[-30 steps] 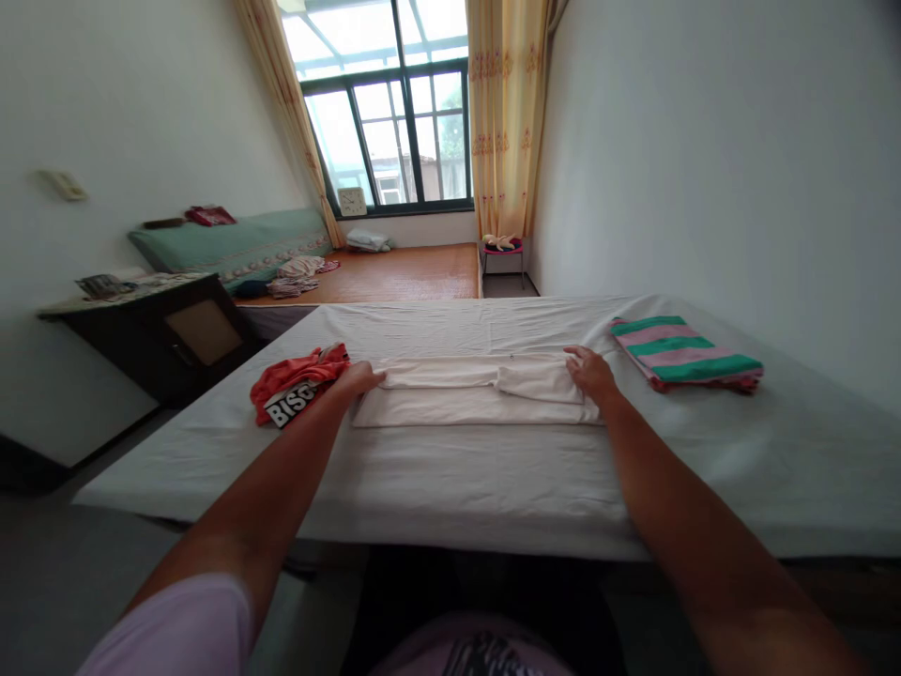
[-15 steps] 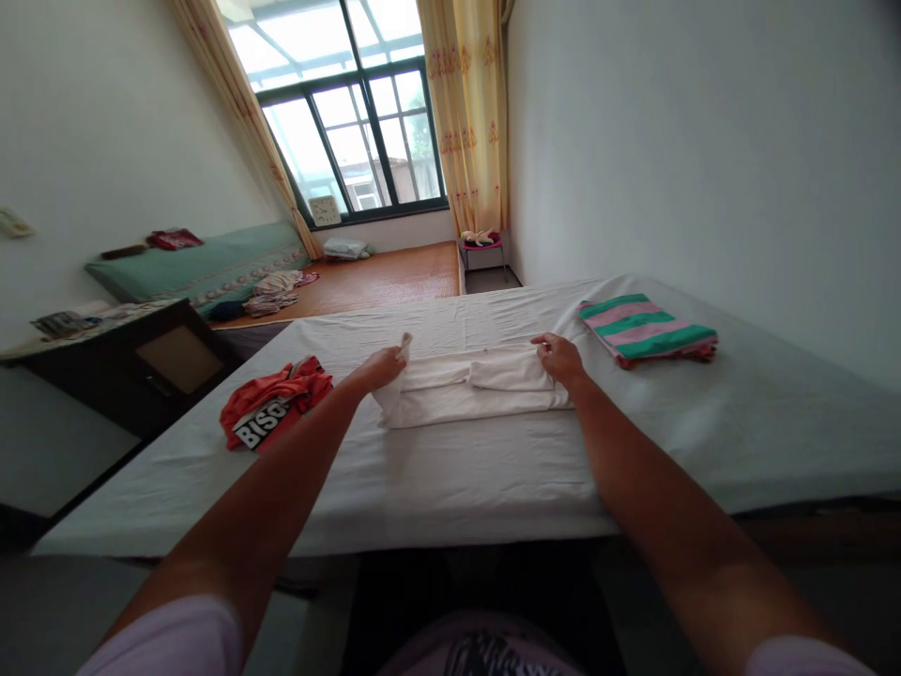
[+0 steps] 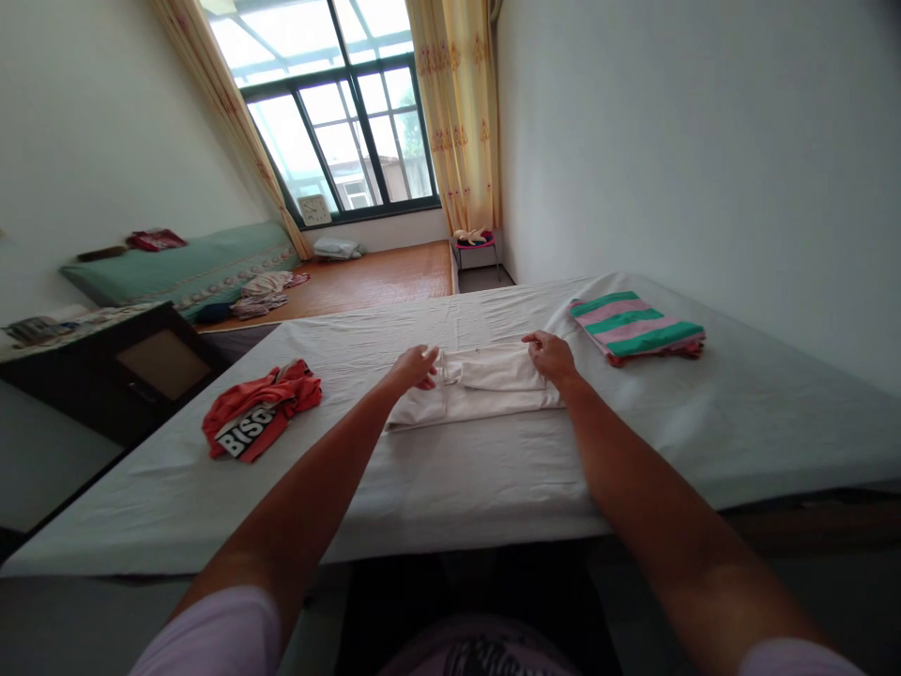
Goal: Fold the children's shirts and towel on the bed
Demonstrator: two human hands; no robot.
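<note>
A white garment (image 3: 498, 374) lies in a folded strip across the bed, its left end turned inward over the rest. My left hand (image 3: 417, 366) is over that turned end, fingers apart and a little bent. At the far right corner of the cloth, my right hand (image 3: 551, 355) has its fingers curled on the fabric; its thumb is hidden. Left of the garment lies a crumpled red-orange garment (image 3: 282, 399) with white letters on a black patch. To the right sits a folded green and pink striped cloth (image 3: 637, 324), with orange-red fabric showing under it.
A pale sheet (image 3: 479, 488) covers the bed. Beyond it is a second bed with a brown mat (image 3: 380, 272) and several cloths. A dark cabinet (image 3: 127, 366) stands at left, a small stool (image 3: 477, 242) by the curtain, and a white wall (image 3: 690, 141) along the right.
My left hand has moved right, bringing the white garment's left end inward, and its fingers have loosened from the cloth. My right hand stays at the right end. The view has shifted slightly.
</note>
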